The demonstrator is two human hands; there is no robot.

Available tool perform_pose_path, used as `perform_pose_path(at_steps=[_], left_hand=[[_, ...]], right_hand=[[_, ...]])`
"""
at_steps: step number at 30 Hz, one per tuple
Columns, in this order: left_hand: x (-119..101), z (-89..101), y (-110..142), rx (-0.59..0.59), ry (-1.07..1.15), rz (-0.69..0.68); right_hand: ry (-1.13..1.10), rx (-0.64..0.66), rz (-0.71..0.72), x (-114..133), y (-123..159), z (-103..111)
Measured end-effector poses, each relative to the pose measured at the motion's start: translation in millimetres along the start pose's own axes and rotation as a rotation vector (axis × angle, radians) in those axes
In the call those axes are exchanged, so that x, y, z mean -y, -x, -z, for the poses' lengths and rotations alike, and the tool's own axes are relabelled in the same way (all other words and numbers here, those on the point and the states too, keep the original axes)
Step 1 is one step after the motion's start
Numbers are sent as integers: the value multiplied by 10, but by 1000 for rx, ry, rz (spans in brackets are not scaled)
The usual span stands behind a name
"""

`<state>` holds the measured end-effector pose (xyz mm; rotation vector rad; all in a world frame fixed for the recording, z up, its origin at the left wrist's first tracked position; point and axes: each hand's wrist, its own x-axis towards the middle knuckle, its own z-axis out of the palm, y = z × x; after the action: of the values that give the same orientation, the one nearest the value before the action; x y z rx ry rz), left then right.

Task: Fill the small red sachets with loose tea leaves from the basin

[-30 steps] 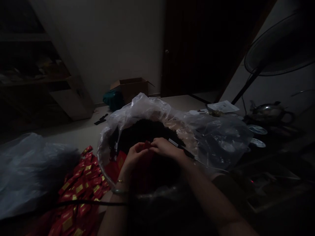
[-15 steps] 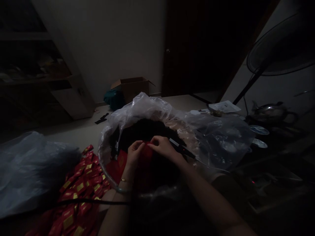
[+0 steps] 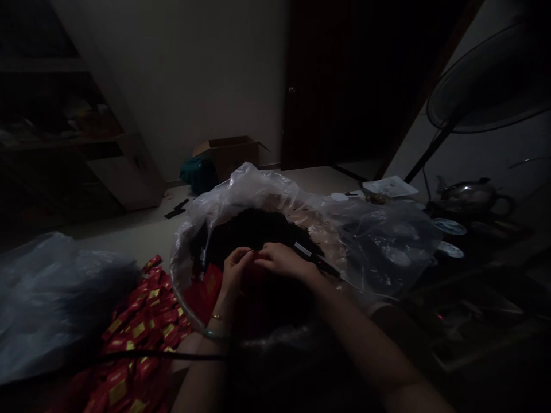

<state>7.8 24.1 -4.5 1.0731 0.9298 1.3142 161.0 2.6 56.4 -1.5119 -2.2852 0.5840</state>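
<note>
Over a round basin lined with clear plastic (image 3: 258,180), my left hand (image 3: 235,269) and my right hand (image 3: 282,261) pinch the top of a small red packet (image 3: 253,281) between thumbs and fingers. Dim light hides most of its lower part. Behind my fingers lies a heap of dark loose leaves (image 3: 253,226), which look like tea. Flat red packets (image 3: 207,285) rest in the basin beside my left wrist. A dark stick-shaped tool (image 3: 321,262) with a white label and a small red light lies at the basin's right side, near my right wrist.
Many filled red-and-gold packets (image 3: 140,330) are piled at left, beside a large plastic bag (image 3: 55,304). Clear plastic (image 3: 387,246) spreads rightward toward a teapot (image 3: 469,195) and small dishes (image 3: 450,225). A standing fan (image 3: 477,86) and a cardboard box (image 3: 230,152) stand farther back.
My right hand has turned and moved slightly left along the packet's top edge, its fingers now closer to my left hand. The view has shifted slightly.
</note>
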Motion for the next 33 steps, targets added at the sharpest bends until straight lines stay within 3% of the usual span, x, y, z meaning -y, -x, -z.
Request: perform_pose_path(at_steps=[4,10,13,16,19,22,26,29,33], left_hand=[[-25,18,6,-62,9,0],[-35,45,21,-20,-40,-31],[-18,40,10,-14,-43,-43],[-5,32,-4,-46,-34,-39],[6,18,-2,-68,-104,-102],[38,-19,30,-68,-312,-323],[144,-84,91,95,-664,-583],[219,-107,99,145,-669,-526],[201,-95,54,64,-430,-248]], right_hand=[[-75,-186,30,-5,-10,-92],[-203,51,63,-12,-35,-39],[-159,55,79,-4,-39,0],[-156,-104,121,-21,-36,-41],[-242,-325,61,-63,-48,-130],[-268,-521,-57,-93,-90,-207],[-267,-673,-100,-39,-146,-293],[-313,-653,-85,40,-149,-335],[-378,-641,-62,17,-125,-264]])
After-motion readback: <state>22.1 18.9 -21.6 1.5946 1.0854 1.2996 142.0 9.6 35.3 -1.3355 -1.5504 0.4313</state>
